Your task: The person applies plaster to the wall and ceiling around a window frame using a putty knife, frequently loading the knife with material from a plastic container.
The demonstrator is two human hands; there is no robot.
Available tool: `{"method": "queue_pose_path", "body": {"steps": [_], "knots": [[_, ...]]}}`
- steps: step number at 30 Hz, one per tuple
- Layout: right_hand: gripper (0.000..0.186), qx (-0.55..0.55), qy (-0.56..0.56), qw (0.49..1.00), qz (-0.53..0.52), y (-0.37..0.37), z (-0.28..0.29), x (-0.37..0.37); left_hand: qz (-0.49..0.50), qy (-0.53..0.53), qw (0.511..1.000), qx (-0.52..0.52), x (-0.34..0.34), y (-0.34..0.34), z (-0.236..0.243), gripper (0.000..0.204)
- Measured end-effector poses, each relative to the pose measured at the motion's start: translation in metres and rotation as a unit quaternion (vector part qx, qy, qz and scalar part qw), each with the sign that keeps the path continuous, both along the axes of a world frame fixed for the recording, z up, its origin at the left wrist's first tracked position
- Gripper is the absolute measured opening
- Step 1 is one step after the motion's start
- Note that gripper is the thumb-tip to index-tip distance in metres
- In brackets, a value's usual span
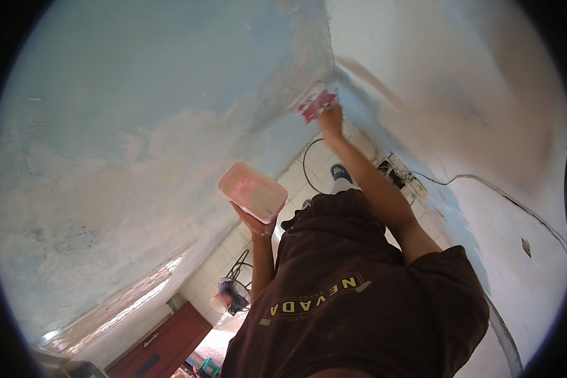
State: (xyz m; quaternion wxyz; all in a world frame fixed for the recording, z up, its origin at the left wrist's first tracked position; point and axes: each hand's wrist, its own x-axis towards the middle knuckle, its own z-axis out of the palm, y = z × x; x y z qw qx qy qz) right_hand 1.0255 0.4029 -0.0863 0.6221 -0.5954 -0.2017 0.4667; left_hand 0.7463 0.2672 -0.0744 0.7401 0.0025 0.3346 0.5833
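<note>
Patchy blue-and-white walls (pixel 138 75), pale tiled floor (pixel 209 277), dark red door (pixel 164 343), bright latticed window (pixel 116 309).

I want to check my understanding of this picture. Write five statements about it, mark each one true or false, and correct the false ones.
1. The left hand holds a rounded rectangular container. True.
2. The right hand is empty. False: the right hand grips a red and white tool, blurred in the picture.
3. The tool is near the corner where the left wall meets the right wall. True.
4. The person's shirt is plain white. False: the shirt is dark brown with yellow lettering.
5. A cable runs across the right wall. True.
</note>
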Motion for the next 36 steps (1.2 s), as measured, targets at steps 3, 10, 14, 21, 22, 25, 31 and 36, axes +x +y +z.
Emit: {"method": "queue_pose_path", "body": {"steps": [3, 10, 14, 21, 22, 25, 31, 36], "knots": [[0.010, -0.083, 0.101, 0.991, -0.001, 0.061, -0.114, 0.099, -0.034, -0.020, 0.999, 0.020, 0.019, 0.014, 0.002, 0.069], [0.007, 0.058, 0.139, 0.989, -0.006, 0.112, -0.008, 0.105, -0.009, -0.025, 1.000, 0.012, 0.027, 0.002, -0.012, 0.069], [0.024, 0.087, 0.192, 0.978, 0.004, 0.044, 0.003, 0.109, 0.005, -0.021, 1.000, 0.015, 0.028, -0.007, -0.023, 0.069], [0.015, -0.115, 0.042, 0.991, -0.059, 0.076, -0.176, 0.118, -0.025, 0.006, 0.999, 0.036, 0.036, 0.010, -0.015, 0.069], [0.013, -0.089, 0.115, 0.987, -0.069, 0.085, -0.182, 0.113, -0.024, -0.002, 0.999, 0.035, 0.036, 0.010, -0.013, 0.070], [0.019, -0.068, 0.058, 0.988, -0.122, 0.123, -0.149, 0.078, -0.017, -0.009, 0.998, 0.053, 0.043, 0.016, -0.008, 0.070], [0.019, 0.076, -0.201, 0.977, 0.011, 0.029, -0.030, -0.011, 0.020, -0.023, 0.999, 0.033, 0.039, -0.005, -0.022, 0.070], [0.024, -0.133, -0.144, 0.981, -0.013, 0.033, -0.115, 0.066, -0.003, -0.023, 0.999, 0.026, 0.047, 0.008, -0.018, 0.069]]}}
